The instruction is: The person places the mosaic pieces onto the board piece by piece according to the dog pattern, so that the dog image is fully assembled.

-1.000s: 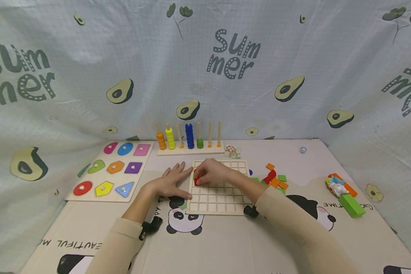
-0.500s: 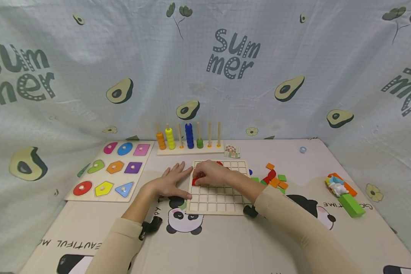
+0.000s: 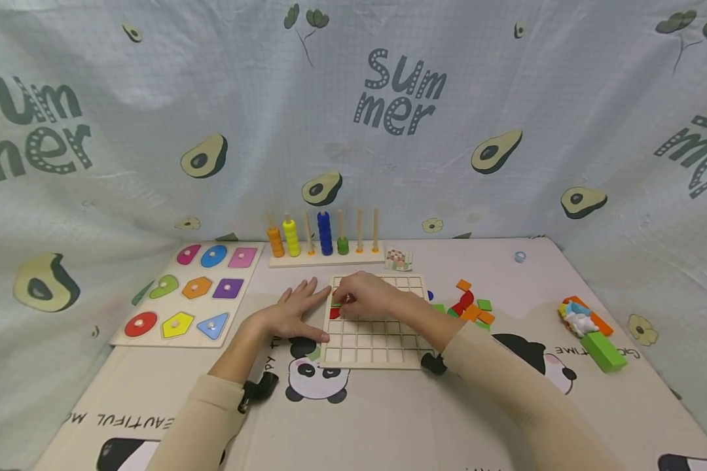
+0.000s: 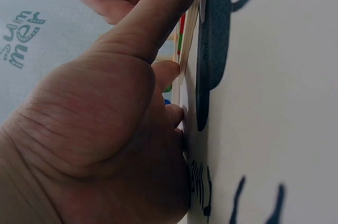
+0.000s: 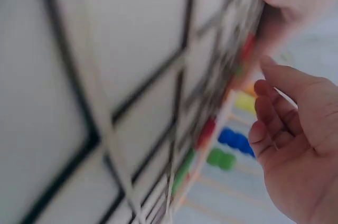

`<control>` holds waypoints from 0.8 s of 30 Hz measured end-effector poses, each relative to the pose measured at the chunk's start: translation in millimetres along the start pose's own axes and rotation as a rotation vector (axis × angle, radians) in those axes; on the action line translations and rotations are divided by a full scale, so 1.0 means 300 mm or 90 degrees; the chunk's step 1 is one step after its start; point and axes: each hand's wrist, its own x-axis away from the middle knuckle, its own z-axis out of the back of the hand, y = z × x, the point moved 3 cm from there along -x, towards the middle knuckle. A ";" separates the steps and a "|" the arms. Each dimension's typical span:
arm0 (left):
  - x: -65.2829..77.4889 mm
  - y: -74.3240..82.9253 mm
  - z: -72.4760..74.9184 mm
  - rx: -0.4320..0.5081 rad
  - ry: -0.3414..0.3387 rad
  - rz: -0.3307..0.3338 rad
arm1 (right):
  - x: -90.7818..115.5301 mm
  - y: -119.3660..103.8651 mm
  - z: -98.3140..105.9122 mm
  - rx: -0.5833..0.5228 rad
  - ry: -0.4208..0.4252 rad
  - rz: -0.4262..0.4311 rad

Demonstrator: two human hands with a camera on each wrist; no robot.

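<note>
A wooden grid board (image 3: pixel 365 356) lies in the middle of the table. My left hand (image 3: pixel 294 313) is spread flat at its left side, and the thumb touches the board's edge. Over the upper left squares is my right hand (image 3: pixel 365 296), fingers curled; no piece shows between thumb and fingers in the right wrist view. A red piece (image 3: pixel 334 313) lies in the left column just below these fingertips, beside a bit of green (image 3: pixel 336 304). Further red (image 5: pixel 206 131) and green (image 5: pixel 182 172) pieces sit along the board's far edge. The right hand hides part of the squares.
Loose orange, green and red pieces (image 3: pixel 470 315) lie right of the board. Behind it stands a peg stacker (image 3: pixel 326 260) with coloured beads, near a small card (image 3: pixel 398 260). A shape puzzle (image 3: pixel 120 335) is at left; a green block (image 3: pixel 603 352) and small toy (image 3: pixel 579 320) at right.
The red piece at the right fingertips now lies in the left column, and the right hand has shifted slightly up and away from it. The left hand stays in place.
</note>
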 end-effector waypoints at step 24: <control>0.004 0.002 -0.002 0.009 0.008 0.012 | 0.619 0.412 0.217 -0.145 0.060 -0.299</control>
